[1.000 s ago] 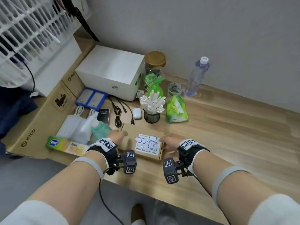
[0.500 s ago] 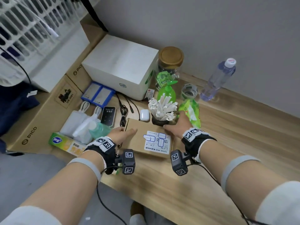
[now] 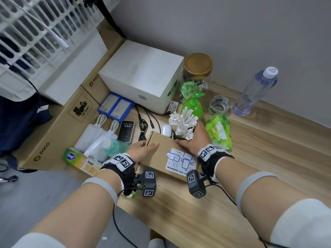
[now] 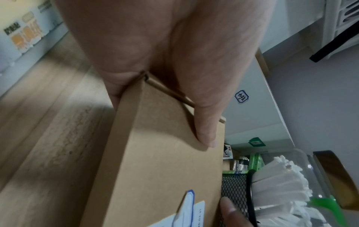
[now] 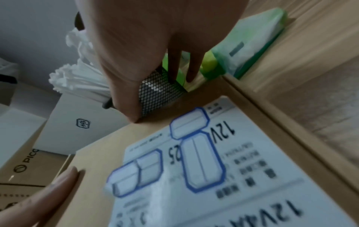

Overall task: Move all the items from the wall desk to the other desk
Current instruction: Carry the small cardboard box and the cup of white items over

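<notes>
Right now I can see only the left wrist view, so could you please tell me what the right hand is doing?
Observer: The right wrist view shows the right hand with thumb and fingers curled round the black mesh holder of white sticks, at the far edge of the cardboard box.
Operator: Thank you. What lies to the right of that holder?
Observer: A green tissue pack lies on the desk just right of that hand.
Operator: And what is to the left of the left hand?
Observer: In the head view a teal bottle sits just left of the left hand, which grips the box's left end.
</notes>
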